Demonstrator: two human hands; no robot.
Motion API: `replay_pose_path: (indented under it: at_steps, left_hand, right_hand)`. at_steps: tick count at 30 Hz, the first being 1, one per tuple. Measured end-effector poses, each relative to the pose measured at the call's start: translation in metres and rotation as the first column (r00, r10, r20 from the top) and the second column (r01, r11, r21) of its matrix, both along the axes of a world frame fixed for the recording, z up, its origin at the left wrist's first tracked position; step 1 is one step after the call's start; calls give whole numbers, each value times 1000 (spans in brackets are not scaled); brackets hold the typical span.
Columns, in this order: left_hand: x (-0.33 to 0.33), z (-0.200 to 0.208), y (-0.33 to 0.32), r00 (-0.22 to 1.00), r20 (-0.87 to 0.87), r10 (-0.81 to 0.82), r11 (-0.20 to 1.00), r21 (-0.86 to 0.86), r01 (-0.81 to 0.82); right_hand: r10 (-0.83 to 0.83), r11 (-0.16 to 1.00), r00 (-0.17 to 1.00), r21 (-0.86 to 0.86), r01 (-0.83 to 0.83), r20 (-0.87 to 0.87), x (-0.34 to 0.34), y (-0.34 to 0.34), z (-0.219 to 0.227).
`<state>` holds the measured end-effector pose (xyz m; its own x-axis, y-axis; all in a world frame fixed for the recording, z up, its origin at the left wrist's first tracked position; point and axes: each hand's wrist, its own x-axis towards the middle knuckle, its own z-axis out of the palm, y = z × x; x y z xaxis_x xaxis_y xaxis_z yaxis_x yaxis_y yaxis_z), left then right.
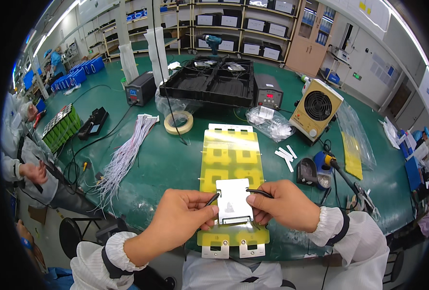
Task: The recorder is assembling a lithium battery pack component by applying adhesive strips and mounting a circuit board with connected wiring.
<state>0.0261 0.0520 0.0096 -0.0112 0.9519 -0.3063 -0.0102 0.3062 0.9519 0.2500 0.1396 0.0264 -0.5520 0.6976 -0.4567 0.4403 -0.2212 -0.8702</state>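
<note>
Between my two hands is a flat silver circuit-board module point(234, 199), with a pin connector along its near edge and a thick black wire at each side. My left hand point(168, 223) pinches its left edge and the left wire. On the opposite side, my right hand point(291, 204) grips the right edge near the other wire. The module is over a long translucent yellow insulating sheet point(230, 157) with square cut-outs; whether they touch, I cannot tell. Silver metal tabs point(215, 252) show at the sheet's near end.
White wire bundles point(130, 157) and a tape roll point(179, 123) lie left of the sheet. A black tray point(209, 89) stands behind. To the right are white strips point(287, 155), a beige fan point(316, 108) and a soldering iron holder point(323, 166). Another person's hand point(34, 172) is at far left.
</note>
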Motion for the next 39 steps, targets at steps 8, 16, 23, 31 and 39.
replay_pose_path:
  at_steps: [8,16,23,31,39]
  left_hand:
    - [1,-2,3,1000,11,24,999,-23,-24]
    - [-3,-8,6,1000,0,-10,999,-49,10]
    - [-3,-6,8,999,-32,-23,999,-30,22]
    - [-1,-2,11,998,-57,-28,998,-50,25]
    - [1,-5,10,998,-67,-21,999,-41,19]
  right_hand:
    - [1,996,999,-88,2,38,-2,2,2]
    - [-20,991,999,-134,24,31,-5,3,-3]
    - [-27,986,999,-162,34,45,-6,5,0]
    - [-38,985,998,-168,45,44,-6,5,-1]
    - [-34,985,998,-170,41,45,-4,5,-1]
